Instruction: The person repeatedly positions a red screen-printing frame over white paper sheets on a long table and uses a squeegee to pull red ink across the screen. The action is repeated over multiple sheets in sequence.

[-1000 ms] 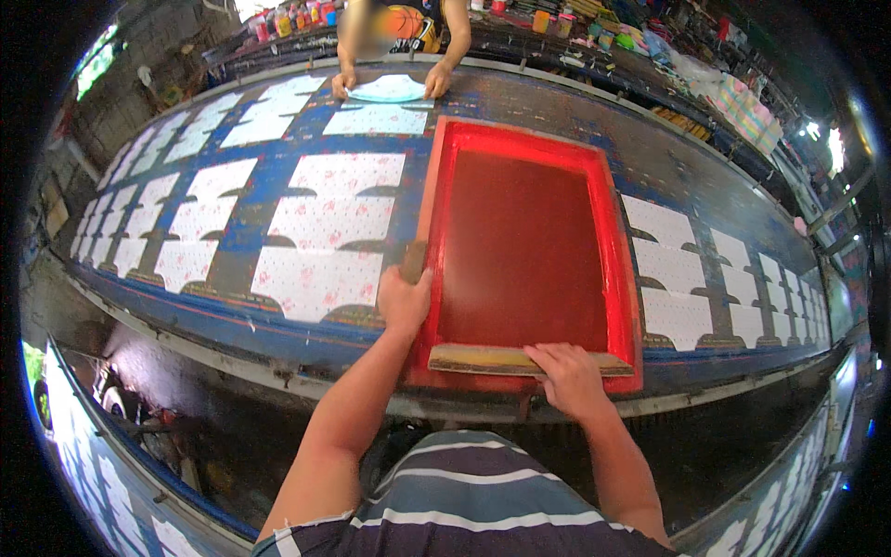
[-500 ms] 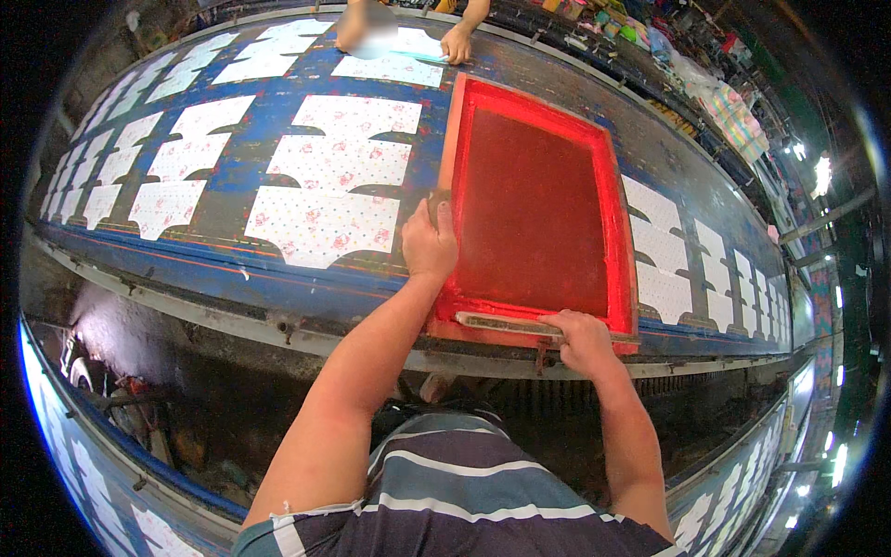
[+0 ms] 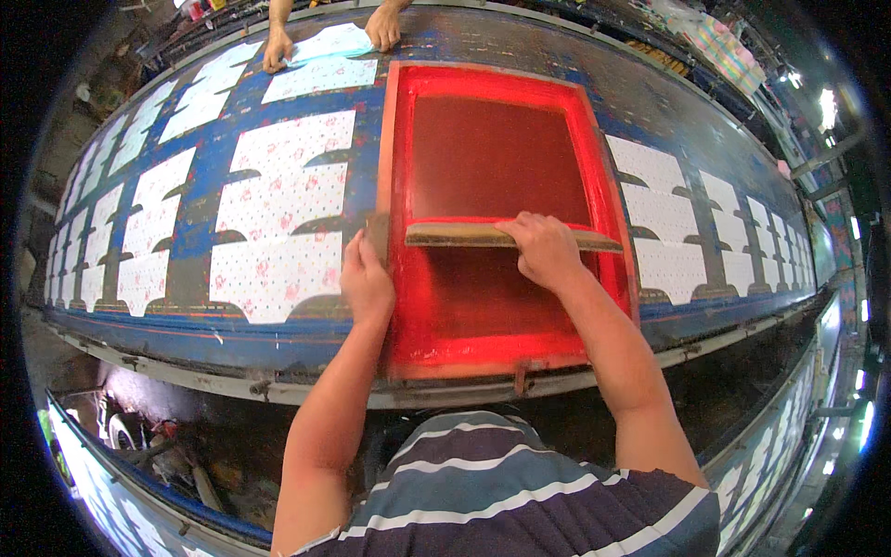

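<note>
A screen-printing frame [image 3: 492, 148] with a red border and dark red mesh lies on the long blue table. My right hand [image 3: 548, 246] grips a wooden squeegee [image 3: 455, 234] lying across the mesh at about mid-height, with wet red ink showing below it. At the frame's left side, my left hand [image 3: 368, 274] is closed on a brown block [image 3: 376, 227] on the frame's edge. White printed fabric pieces [image 3: 278, 186] lie in rows to the left, and paler dotted pieces [image 3: 659, 223] to the right.
Across the table [image 3: 483, 45], another person's hands [image 3: 278, 51] hold a light blue piece [image 3: 329, 51] at both ends. A rail [image 3: 232, 379] runs along the near edge. Folded checked cloth [image 3: 733, 60] sits beyond the far right edge. Another rack with pieces [image 3: 102, 464] is at lower left.
My right hand has pushed the squeegee from the frame's near end up to about its middle. The other person's hands and light blue piece remain at the far side.
</note>
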A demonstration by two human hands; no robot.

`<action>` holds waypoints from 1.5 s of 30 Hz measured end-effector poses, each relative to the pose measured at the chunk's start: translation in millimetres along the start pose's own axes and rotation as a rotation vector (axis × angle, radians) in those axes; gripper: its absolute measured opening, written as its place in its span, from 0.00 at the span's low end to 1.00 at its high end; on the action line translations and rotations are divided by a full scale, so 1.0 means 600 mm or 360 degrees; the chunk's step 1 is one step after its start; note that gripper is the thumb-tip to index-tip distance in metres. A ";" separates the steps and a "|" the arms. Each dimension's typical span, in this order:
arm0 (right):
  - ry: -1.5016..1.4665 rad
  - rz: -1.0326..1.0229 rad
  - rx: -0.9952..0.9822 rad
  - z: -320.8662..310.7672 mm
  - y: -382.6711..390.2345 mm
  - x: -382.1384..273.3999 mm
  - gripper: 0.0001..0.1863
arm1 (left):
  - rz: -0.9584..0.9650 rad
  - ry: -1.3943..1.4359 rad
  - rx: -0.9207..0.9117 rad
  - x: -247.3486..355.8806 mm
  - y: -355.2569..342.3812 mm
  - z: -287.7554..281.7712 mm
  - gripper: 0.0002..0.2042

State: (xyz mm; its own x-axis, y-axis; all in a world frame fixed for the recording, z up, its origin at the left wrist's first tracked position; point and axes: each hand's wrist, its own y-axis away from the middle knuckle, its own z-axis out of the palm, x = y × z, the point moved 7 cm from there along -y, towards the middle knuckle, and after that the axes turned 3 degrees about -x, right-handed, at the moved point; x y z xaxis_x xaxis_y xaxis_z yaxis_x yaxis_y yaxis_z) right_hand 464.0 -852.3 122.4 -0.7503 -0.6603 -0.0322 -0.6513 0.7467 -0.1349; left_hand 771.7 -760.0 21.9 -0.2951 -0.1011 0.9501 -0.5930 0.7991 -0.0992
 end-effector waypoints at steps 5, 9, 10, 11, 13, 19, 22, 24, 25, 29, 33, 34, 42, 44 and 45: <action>0.0012 0.0024 0.0015 0.036 -0.164 0.126 0.22 | -0.0033 -0.0072 0.0046 0.009 0.009 -0.006 0.19; -0.0023 0.0023 0.0039 0.071 -0.302 0.218 0.27 | -0.0166 -0.0169 0.0037 0.013 0.021 -0.010 0.19; -0.0024 0.0011 0.0049 0.076 -0.336 0.238 0.27 | -0.0114 -0.0198 0.0054 0.019 0.019 -0.010 0.19; -0.0010 0.0011 0.0062 0.078 -0.367 0.255 0.25 | -0.0057 -0.0226 0.0072 0.025 0.016 -0.010 0.18; 0.0039 0.0035 0.0053 0.083 -0.421 0.282 0.21 | -0.0065 -0.0221 0.0110 0.027 0.015 -0.009 0.18; 0.0047 -0.0019 -0.0013 0.067 -0.530 0.349 0.21 | -0.0220 -0.0036 0.0178 0.015 0.028 -0.013 0.17; 0.0050 0.0110 0.0056 0.073 -0.545 0.385 0.23 | -0.0289 -0.0107 0.0154 0.006 0.028 -0.017 0.18; 0.0081 0.0062 0.0029 0.083 -0.553 0.392 0.25 | -0.0258 -0.0130 0.0153 0.007 0.028 -0.016 0.17; 0.0081 0.0047 -0.0004 0.085 -0.556 0.397 0.25 | -0.0223 -0.0087 0.0169 0.009 0.028 -0.016 0.17; 0.0021 0.0063 -0.0186 0.084 -0.563 0.399 0.29 | -0.0168 -0.0160 0.0185 0.017 0.025 -0.013 0.18; -0.0124 0.0025 -0.0324 0.070 -0.529 0.364 0.26 | -0.0174 -0.0224 0.0152 0.020 0.021 -0.015 0.18; -0.0095 0.0002 -0.0328 0.068 -0.513 0.346 0.25 | -0.0139 -0.0244 0.0148 0.021 0.020 -0.017 0.18; -0.0063 -0.0051 -0.0411 0.028 -0.311 0.203 0.23 | -0.0005 -0.0183 0.0117 0.000 0.005 -0.016 0.19; -0.0110 -0.0032 -0.0466 0.019 -0.245 0.166 0.23 | -0.0032 -0.0085 0.0113 -0.003 0.002 -0.013 0.19; -0.0072 -0.0029 -0.0457 0.013 -0.212 0.145 0.19 | 0.0008 -0.0067 0.0111 0.001 0.001 -0.013 0.19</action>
State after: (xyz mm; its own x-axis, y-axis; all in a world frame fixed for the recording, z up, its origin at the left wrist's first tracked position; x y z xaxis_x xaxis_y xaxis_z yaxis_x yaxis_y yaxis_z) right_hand 482.4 -1005.6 129.1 -0.7365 -0.6720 -0.0773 -0.6749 0.7225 0.1498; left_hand 776.9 -755.0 24.3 -0.3287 -0.1229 0.9364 -0.6416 0.7566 -0.1259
